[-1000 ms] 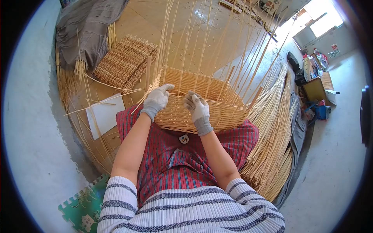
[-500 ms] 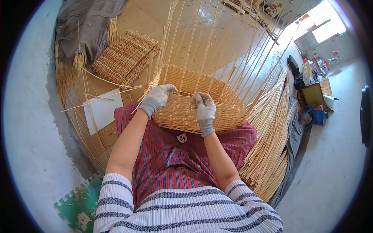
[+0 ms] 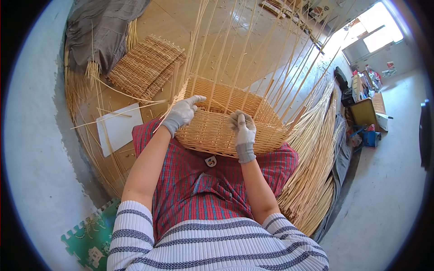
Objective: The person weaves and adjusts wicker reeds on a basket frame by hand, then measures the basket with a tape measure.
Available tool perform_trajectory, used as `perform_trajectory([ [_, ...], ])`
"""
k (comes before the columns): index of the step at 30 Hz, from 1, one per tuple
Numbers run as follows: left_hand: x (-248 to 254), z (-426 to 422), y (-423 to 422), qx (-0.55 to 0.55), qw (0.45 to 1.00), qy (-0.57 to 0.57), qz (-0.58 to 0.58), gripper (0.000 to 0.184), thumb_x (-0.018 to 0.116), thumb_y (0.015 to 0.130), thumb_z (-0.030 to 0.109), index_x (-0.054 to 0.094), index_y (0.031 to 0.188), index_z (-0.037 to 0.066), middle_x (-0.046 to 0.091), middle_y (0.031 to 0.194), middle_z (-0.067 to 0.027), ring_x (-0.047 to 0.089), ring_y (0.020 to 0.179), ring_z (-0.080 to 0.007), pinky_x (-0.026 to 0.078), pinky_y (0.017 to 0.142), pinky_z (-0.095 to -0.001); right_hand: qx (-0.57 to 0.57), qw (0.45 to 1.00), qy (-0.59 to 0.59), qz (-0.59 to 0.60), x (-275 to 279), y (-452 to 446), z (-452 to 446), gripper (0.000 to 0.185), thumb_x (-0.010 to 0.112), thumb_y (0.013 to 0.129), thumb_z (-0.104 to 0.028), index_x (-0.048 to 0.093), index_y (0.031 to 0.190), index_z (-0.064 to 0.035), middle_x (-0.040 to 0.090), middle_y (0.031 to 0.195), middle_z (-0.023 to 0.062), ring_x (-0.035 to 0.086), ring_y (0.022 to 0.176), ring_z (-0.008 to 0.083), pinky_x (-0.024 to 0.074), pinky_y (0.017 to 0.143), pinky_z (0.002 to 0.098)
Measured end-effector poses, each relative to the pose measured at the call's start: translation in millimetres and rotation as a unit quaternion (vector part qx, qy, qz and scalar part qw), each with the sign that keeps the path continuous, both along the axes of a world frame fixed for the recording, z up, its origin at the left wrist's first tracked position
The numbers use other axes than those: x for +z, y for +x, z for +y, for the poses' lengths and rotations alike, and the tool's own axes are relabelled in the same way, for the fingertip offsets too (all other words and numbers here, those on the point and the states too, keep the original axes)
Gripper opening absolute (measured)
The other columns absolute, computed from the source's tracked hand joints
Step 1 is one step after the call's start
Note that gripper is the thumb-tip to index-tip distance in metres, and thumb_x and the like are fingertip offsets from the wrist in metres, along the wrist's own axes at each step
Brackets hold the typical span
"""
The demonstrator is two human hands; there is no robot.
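A woven wicker basket (image 3: 212, 131) rests across the lap on a red plaid cloth (image 3: 199, 189), with tall thin stakes rising from its rim. My left hand (image 3: 183, 111), in a pale work glove, is at the near rim's left part, its index finger stretched out to the right over the edge. My right hand (image 3: 242, 124), gloved too, is closed at the rim further right, thumb and fingers pinched on a thin wicker strand (image 3: 220, 105) that runs toward my left hand. The fingertips' exact hold is too small to tell.
Woven panels (image 3: 147, 67) and a white sheet (image 3: 120, 128) lie on the floor at left. A large bundle of wicker strands (image 3: 312, 158) lies at right. Beyond it are a blue bag (image 3: 371, 138) and boxes by the wall. Grey cloth (image 3: 97, 36) covers more strands.
My right hand has moved right along the near rim, away from my left hand. My left index finger now points out to the right. The view has shifted slightly.
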State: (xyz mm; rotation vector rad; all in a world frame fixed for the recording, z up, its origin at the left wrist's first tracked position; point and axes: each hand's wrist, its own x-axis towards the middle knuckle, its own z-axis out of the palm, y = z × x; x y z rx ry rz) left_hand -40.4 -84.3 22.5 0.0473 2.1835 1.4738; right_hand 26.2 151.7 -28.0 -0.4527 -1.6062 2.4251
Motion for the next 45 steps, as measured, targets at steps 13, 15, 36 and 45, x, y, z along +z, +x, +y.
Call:
perform_trajectory([
  [13, -43.6, -3.0, -4.9, -0.024, 0.999, 0.009, -0.023, 0.035, 0.049, 0.099, 0.0, 0.069, 0.124, 0.015, 0.059, 0.073, -0.0051, 0.052, 0.055, -0.0131, 0.047, 0.052, -0.0301, 0.117, 0.988, 0.074, -0.067, -2.6, -6.9, -8.1, 0.021, 0.059, 0.103, -0.014, 0.064, 0.118, -0.0008, 0.071, 0.101, 0.0097, 0.07, 0.083, 0.0163, 0.0577, 0.068, 0.0279],
  [15, -66.5, -0.9, 0.1, 0.001, 0.975, 0.119, 0.19, 0.032, 0.053, 0.096, -0.004, 0.072, 0.117, 0.01, 0.067, 0.091, -0.0076, 0.059, 0.064, -0.0142, 0.049, 0.054, -0.029, 0.13, 0.979, 0.15, -0.054, -1.0, -5.1, -8.7, 0.022, 0.06, 0.102, -0.014, 0.064, 0.119, 0.0004, 0.072, 0.099, 0.0081, 0.07, 0.082, 0.0153, 0.0575, 0.067, 0.0269],
  [36, -57.3, -7.0, 3.0, -0.009, 0.981, 0.175, 0.089, 0.052, 0.044, 0.081, -0.02, 0.07, 0.118, 0.005, 0.071, 0.112, -0.009, 0.065, 0.08, -0.012, 0.051, 0.048, -0.0244, 0.03, 0.684, 0.729, 0.016, 64.7, -36.5, 10.6, 0.037, 0.08, 0.078, -0.015, 0.074, 0.114, -0.0213, 0.057, 0.124, 0.0105, 0.054, 0.117, 0.0316, 0.0479, 0.098, 0.0417],
  [45, -42.3, -4.9, 7.4, -0.002, 0.991, 0.114, 0.072, 0.037, 0.052, 0.092, -0.011, 0.065, 0.123, 0.004, 0.066, 0.115, -0.0079, 0.066, 0.082, -0.0134, 0.055, 0.052, -0.0261, 0.007, 0.707, 0.705, 0.059, 40.1, 33.9, -1.6, 0.042, 0.065, 0.084, 0.0, 0.072, 0.12, -0.0194, 0.053, 0.14, 0.0141, 0.051, 0.127, 0.0367, 0.0453, 0.103, 0.0453],
])
